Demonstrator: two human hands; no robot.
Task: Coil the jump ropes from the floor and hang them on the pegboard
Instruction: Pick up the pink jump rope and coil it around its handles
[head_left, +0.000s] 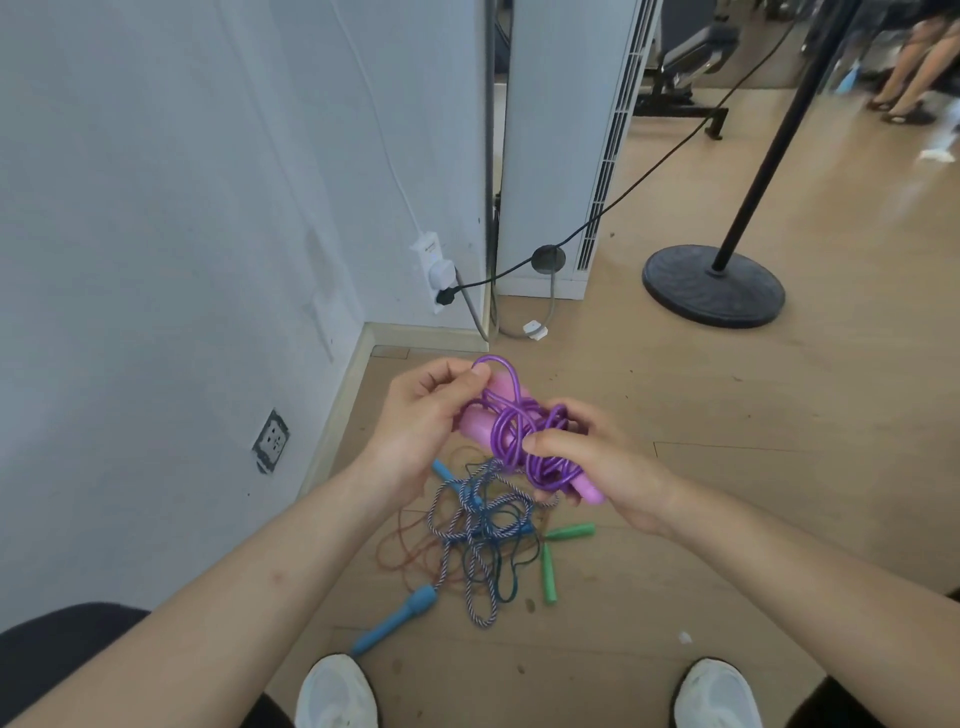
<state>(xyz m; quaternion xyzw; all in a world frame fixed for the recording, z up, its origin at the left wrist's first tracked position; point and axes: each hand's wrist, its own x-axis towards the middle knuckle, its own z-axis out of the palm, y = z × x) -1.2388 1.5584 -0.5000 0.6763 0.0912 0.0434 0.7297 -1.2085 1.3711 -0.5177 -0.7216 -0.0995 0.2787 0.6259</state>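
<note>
Left hand (415, 415), right hand (602, 462) grip purple jump rope (511, 431).

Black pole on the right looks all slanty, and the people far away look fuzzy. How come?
Head view: the wide-angle lens, aimed downward, likely makes the black metal pole lean; head view, top right: the distant person's legs are blurred, while the purple plastic jump rope is sharp.

This is looking like a gym room: a black weight bench (696, 44) is standing far right, a pole (769, 150) is rising from a round heavy base (691, 296), and tangled jump ropes (483, 530) are lying on the near wooden floor (779, 467).
</note>
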